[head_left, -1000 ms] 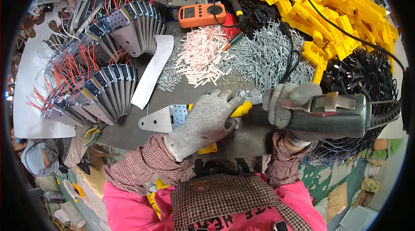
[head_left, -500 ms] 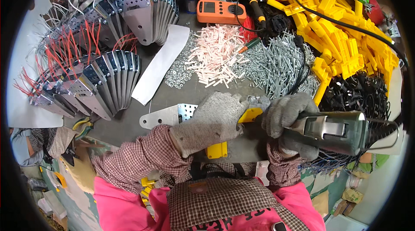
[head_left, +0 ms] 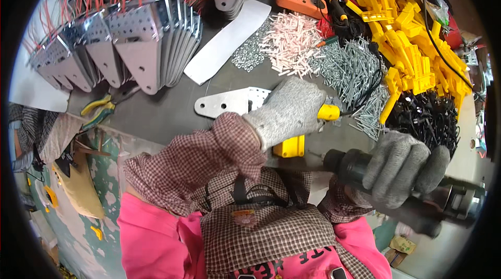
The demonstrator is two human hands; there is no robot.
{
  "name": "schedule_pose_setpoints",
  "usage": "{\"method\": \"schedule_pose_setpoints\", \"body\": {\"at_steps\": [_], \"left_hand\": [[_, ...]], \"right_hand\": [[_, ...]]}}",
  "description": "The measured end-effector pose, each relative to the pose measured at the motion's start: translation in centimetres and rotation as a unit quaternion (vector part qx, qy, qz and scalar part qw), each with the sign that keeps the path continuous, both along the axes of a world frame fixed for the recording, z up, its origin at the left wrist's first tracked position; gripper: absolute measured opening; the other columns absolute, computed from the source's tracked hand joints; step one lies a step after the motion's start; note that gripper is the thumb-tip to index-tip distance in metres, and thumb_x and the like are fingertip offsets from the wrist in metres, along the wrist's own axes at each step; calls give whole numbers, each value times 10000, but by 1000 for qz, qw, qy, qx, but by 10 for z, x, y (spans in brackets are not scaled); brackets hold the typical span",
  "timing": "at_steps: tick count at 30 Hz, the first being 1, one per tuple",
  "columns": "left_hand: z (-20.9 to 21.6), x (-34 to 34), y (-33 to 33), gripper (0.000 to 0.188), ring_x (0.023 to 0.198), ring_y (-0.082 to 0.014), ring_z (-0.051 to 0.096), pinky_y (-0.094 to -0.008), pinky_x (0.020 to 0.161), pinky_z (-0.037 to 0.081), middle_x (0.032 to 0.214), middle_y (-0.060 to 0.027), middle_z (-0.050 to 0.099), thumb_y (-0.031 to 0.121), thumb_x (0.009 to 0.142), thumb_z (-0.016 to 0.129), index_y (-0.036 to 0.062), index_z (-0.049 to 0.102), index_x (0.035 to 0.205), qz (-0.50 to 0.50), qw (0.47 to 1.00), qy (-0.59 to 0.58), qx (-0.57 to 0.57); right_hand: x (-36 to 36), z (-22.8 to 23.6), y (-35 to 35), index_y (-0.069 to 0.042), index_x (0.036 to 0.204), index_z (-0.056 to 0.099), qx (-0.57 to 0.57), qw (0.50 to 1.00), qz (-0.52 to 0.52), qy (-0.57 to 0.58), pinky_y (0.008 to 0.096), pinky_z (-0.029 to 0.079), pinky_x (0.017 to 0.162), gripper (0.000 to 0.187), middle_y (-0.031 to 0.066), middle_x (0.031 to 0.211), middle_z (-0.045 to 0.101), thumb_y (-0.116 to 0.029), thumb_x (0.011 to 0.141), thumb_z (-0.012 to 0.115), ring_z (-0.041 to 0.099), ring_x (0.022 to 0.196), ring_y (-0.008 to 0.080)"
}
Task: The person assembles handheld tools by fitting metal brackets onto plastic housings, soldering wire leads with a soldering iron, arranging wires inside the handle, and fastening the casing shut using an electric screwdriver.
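My left hand (head_left: 292, 107), in a grey knit glove, is closed over an assembly near the table's front edge. From under it a perforated silver metal plate (head_left: 224, 102) with two round holes sticks out to the left. Yellow plastic parts show beside it: a rounded end (head_left: 328, 112) at the fingertips and a block (head_left: 290, 146) below the palm. The glove hides how these join. To the right, my gloved right hand (head_left: 399, 169) wraps round a dark power screwdriver (head_left: 352, 167), its nose pointing left, apart from the assembly.
Piles of pink-white sleeves (head_left: 292, 41), screws (head_left: 347, 70) and nuts (head_left: 250, 55) lie beyond my hands. Yellow plastic parts (head_left: 407, 44) and black cables (head_left: 422, 122) fill the right. Stacked metal plates (head_left: 151, 44) with red wires, pliers (head_left: 99, 109) and an orange meter (head_left: 300, 0) stand around.
My right hand has drawn the power screwdriver back, right and toward me, away from the yellow part. My left hand keeps its hold. The whole view has shifted and turned.
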State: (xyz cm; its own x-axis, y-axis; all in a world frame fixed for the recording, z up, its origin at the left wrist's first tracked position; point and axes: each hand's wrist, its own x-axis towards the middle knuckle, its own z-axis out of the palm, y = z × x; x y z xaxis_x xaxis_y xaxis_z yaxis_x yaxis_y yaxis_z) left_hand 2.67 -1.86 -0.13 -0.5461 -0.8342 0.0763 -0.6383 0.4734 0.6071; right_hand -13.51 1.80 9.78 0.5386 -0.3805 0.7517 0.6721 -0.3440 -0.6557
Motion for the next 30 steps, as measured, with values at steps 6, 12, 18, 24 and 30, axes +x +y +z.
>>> {"method": "schedule_pose_setpoints", "body": {"at_steps": [6, 12, 18, 24, 30], "left_hand": [[-1, 9, 7, 340, 824, -315, 717, -431, 759, 567, 836, -154, 719, 326, 753, 733, 51, 727, 952, 6, 999, -33, -10], [2, 14, 2, 329, 831, -320, 723, -447, 754, 571, 852, -163, 726, 335, 817, 668, 37, 735, 936, -24, 1000, 1, -4], [0, 4, 4, 376, 822, -321, 722, -443, 746, 571, 845, -164, 724, 384, 787, 681, 40, 738, 929, 4, 1000, -1, -12], [-10, 8, 4, 352, 808, -323, 710, -432, 737, 566, 820, -159, 709, 351, 744, 752, 61, 720, 941, 8, 999, 27, -36], [8, 1, 1, 389, 826, -324, 706, -446, 756, 558, 852, -171, 708, 382, 765, 733, 65, 695, 988, -6, 999, -37, 19]], "right_hand": [[48, -44, 23, -12, 996, 601, 107, 992, -42, 52, 349, 567, 518, 636, 103, 718, 669, -574, 766, 789, 655, 558, 213], [54, -54, -10, -17, 956, 606, 153, 965, 150, 151, 385, 547, 522, 478, 148, 696, 670, -447, 826, 770, 664, 555, 252], [56, -65, 14, -4, 1031, 545, 72, 995, -39, 49, 367, 501, 466, 578, 109, 613, 595, -503, 824, 753, 581, 473, 234], [68, -34, 34, -2, 1040, 529, 181, 941, -279, 55, 312, 496, 440, 756, 70, 630, 569, -689, 776, 701, 569, 504, 169], [26, -49, 9, -31, 998, 541, 45, 991, -122, -12, 322, 497, 428, 672, 72, 651, 597, -645, 792, 722, 593, 505, 180]]}}
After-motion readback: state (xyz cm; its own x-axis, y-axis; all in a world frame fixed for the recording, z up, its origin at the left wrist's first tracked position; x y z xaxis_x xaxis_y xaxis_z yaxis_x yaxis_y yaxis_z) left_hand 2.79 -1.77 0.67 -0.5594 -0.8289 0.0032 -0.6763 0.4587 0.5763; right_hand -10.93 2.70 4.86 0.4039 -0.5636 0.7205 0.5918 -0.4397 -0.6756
